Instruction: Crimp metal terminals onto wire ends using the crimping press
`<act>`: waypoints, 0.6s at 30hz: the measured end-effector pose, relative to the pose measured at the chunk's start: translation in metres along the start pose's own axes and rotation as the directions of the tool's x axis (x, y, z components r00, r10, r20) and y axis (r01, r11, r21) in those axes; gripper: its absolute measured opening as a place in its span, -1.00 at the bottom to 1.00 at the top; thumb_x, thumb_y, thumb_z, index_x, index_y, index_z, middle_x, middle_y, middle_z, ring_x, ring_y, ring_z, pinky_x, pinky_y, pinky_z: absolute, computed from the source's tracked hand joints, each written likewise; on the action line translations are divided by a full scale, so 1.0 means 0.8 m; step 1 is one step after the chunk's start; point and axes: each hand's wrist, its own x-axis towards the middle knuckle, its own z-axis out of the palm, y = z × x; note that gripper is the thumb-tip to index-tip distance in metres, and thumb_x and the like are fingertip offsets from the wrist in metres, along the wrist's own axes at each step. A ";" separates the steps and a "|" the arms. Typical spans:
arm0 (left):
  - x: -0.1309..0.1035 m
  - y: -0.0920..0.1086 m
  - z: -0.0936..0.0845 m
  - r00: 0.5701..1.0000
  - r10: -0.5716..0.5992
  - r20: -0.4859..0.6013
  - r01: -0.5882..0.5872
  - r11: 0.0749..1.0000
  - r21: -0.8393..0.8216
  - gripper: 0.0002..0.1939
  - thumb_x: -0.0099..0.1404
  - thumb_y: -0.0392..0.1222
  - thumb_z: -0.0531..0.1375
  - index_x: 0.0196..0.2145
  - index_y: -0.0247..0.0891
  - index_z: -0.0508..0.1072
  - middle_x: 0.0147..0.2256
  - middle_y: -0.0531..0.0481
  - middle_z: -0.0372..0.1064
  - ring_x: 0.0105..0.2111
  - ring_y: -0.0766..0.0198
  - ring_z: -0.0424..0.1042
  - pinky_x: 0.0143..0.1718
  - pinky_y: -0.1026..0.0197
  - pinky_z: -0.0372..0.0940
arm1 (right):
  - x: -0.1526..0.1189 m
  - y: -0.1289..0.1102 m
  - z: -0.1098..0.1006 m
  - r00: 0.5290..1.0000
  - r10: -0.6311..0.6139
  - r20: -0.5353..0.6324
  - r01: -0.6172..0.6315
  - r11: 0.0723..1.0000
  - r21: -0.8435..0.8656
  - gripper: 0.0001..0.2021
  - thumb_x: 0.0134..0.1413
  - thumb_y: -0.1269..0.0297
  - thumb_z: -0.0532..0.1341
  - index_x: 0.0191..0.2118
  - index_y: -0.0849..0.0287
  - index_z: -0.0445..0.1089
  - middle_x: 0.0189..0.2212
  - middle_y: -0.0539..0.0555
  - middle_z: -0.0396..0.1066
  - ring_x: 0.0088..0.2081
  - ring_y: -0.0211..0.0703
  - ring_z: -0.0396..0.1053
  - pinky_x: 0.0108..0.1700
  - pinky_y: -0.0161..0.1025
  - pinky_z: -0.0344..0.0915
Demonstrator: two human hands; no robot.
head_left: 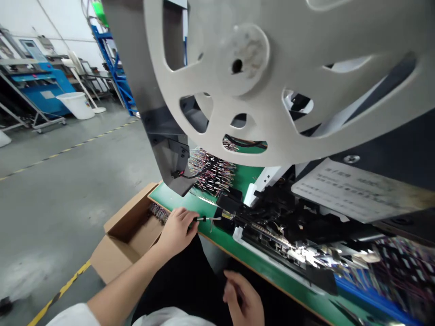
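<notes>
My left hand [180, 228] is closed at the near edge of the green work surface, pinching a short cable [203, 219] with a black sleeve and thin loose wire ends. The wire ends point right, toward a machine's working head [227, 214], and reach close to it. I cannot tell whether they touch it. My right hand [243, 301] hangs lower, over my lap in front of the table edge. Its fingers are loosely curled in, and nothing shows in them. Above both hands looms the machine's large grey reel [217, 90].
A pile of short wire cables [214, 174] lies on the green mat [249, 179] behind the head. An open cardboard box [117, 251] with cables inside stands at left. At right are a blue tray [370, 294] of cables and tweezers [346, 312].
</notes>
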 end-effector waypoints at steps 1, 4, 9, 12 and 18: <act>-0.013 0.007 -0.004 1.000 -0.007 0.027 0.008 0.999 -0.036 -0.83 0.41 -0.23 0.06 -0.12 -0.26 0.41 -0.29 -0.12 0.42 -0.21 0.06 0.37 -0.13 -0.02 0.29 | 0.007 -0.002 0.013 0.997 0.056 0.056 -0.061 0.994 0.088 -0.74 0.17 0.10 0.26 -0.12 0.12 0.54 -0.53 0.04 0.41 -0.56 -0.18 0.38 -0.51 -0.28 0.37; -0.041 0.032 -0.010 0.987 -0.003 0.163 0.035 0.980 -0.198 -0.80 0.48 -0.20 -0.02 -0.10 -0.26 0.37 -0.33 -0.06 0.43 -0.32 0.21 0.43 -0.26 0.18 0.34 | 0.037 -0.013 0.038 0.968 0.127 0.214 -0.189 0.935 0.300 -0.67 0.20 0.14 0.27 0.05 0.08 0.46 -0.37 0.07 0.43 -0.47 -0.20 0.42 -0.52 -0.33 0.34; -0.052 0.065 0.002 0.875 0.130 0.466 0.296 0.617 -0.729 -0.65 0.51 -0.07 -0.07 -0.23 -0.30 0.41 -0.32 -0.07 0.43 -0.38 0.29 0.43 -0.29 0.24 0.34 | 0.061 -0.029 0.039 0.944 0.102 0.312 -0.254 0.830 0.497 -0.81 0.14 0.18 0.34 -0.15 0.11 0.52 -0.51 -0.02 0.38 -0.60 -0.37 0.30 -0.58 -0.43 0.26; -0.045 0.068 0.012 0.837 0.210 0.505 0.333 0.538 -0.775 -0.62 0.49 -0.01 -0.05 -0.26 -0.32 0.42 -0.36 -0.07 0.44 -0.43 0.29 0.41 -0.31 0.23 0.31 | 0.056 -0.032 0.025 0.952 0.138 0.274 -0.266 0.816 0.513 -0.85 0.11 0.21 0.36 -0.35 0.16 0.46 -0.56 -0.05 0.35 -0.65 -0.42 0.22 -0.65 -0.48 0.21; -0.012 0.071 -0.001 0.840 0.342 0.421 0.030 0.746 -0.666 -0.37 0.21 0.03 0.32 0.16 -0.19 0.26 0.03 -0.17 0.31 -0.03 0.08 0.35 -0.02 0.11 0.29 | 0.048 -0.036 -0.006 0.934 0.176 0.311 -0.303 0.850 0.430 -0.77 0.10 0.18 0.37 -0.41 0.19 0.37 -0.59 -0.09 0.29 -0.67 -0.46 0.19 -0.63 -0.49 0.19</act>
